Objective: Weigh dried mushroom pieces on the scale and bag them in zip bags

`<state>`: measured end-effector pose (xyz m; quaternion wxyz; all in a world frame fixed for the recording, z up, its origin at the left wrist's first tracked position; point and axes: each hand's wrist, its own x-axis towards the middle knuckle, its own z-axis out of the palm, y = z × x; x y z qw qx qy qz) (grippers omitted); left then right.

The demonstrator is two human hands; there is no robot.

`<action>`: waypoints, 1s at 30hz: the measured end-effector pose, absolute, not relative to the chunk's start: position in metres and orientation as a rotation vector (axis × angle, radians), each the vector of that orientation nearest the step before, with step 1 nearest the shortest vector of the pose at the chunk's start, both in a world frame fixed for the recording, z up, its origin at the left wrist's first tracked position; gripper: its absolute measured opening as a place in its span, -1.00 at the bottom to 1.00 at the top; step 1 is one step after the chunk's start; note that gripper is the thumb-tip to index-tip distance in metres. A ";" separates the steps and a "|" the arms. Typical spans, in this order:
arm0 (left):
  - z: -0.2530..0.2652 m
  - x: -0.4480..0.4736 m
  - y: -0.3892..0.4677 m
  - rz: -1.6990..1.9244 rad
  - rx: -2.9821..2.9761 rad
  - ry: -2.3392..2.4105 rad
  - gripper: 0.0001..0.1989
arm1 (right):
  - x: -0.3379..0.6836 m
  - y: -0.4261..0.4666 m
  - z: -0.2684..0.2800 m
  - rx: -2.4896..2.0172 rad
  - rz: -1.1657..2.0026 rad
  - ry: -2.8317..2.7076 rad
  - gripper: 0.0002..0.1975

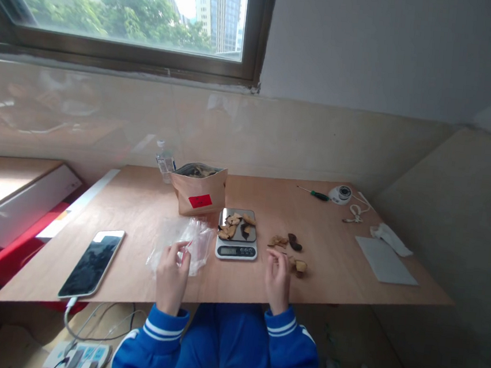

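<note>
My left hand (172, 275) is over a heap of clear plastic bags (201, 243), its thumb and forefinger closed at a red strip on one of them. To the right of the kitchen scale (224, 252), my right hand (277, 277) has its fingers bent together; whether anything is between them is hidden. Several dried brown pieces (235, 222), like dried peel or mushroom, lie on the scale's metal plate. More dried pieces (295, 242) rest on the table just beyond and beside my right hand. The scale's display is too small to read.
Behind the bags stands an open brown paper pouch (191, 187) with a red label, beside a plastic bottle (165, 162). A phone (92, 262) on a cable lies left. Rightward are a screwdriver (319, 195), a dome camera (340, 195), a white sheet (385, 261) and a crumpled tissue (392, 238).
</note>
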<state>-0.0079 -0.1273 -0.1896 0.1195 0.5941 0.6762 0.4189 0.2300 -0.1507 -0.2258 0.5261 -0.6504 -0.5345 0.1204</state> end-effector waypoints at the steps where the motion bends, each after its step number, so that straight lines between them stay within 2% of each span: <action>1: -0.185 0.000 -0.131 1.279 1.742 1.947 -0.75 | 0.213 -0.153 -0.217 -1.492 0.464 -1.280 -0.77; 3: -0.174 0.016 -0.140 1.347 1.756 1.827 -0.76 | 0.180 -0.154 -0.204 -1.364 0.804 -1.292 -0.67; 5: -0.167 0.030 -0.148 1.374 1.750 1.721 -0.73 | 0.155 -0.150 -0.199 -1.275 0.991 -1.241 -0.61; 9: -0.158 0.032 -0.154 1.543 1.623 1.702 -0.70 | 0.151 -0.136 -0.206 -1.194 1.220 -1.192 -0.75; 12: -0.155 0.019 -0.150 1.645 1.421 1.794 -0.68 | 0.178 -0.129 -0.205 -1.117 1.374 -1.458 -0.69; 14: -0.153 0.013 -0.146 1.676 1.325 1.816 -0.67 | 0.197 -0.119 -0.199 -1.155 1.227 -1.631 -0.64; 18: -0.152 0.017 -0.137 1.722 1.305 1.717 -0.69 | 0.222 -0.079 -0.202 -1.478 0.485 -1.752 -0.52; 20: -0.154 0.022 -0.132 1.710 1.257 1.660 -0.70 | 0.226 -0.057 -0.212 -1.583 0.273 -1.870 -0.47; 23: -0.159 0.029 -0.125 1.689 1.105 1.568 -0.67 | 0.227 -0.039 -0.229 -1.684 0.136 -2.000 -0.47; 30: -0.168 0.034 -0.118 1.669 0.934 1.488 -0.61 | 0.224 -0.042 -0.234 -1.744 -0.067 -1.905 -0.64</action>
